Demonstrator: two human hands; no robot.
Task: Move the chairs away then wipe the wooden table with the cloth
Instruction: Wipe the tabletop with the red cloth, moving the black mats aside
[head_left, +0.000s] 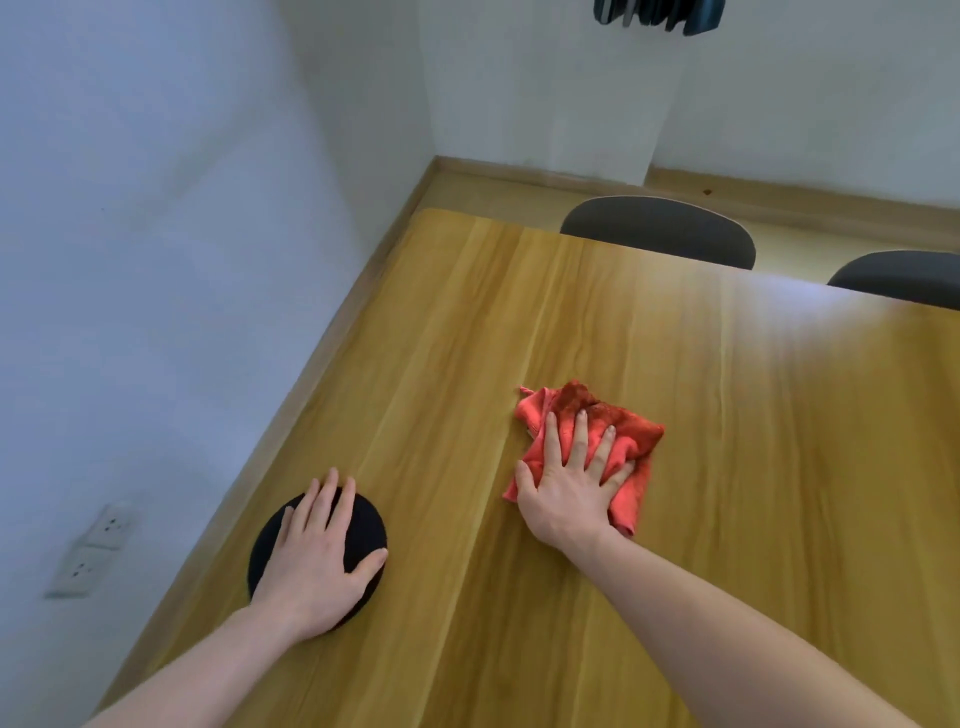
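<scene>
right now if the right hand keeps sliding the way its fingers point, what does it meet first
The way looks free: the right hand on the red cloth meets only bare wooden table, then probably the far edge near the chair.

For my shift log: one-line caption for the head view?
Right hand presses red cloth flat on wooden table; left hand rests on black disc.
</scene>
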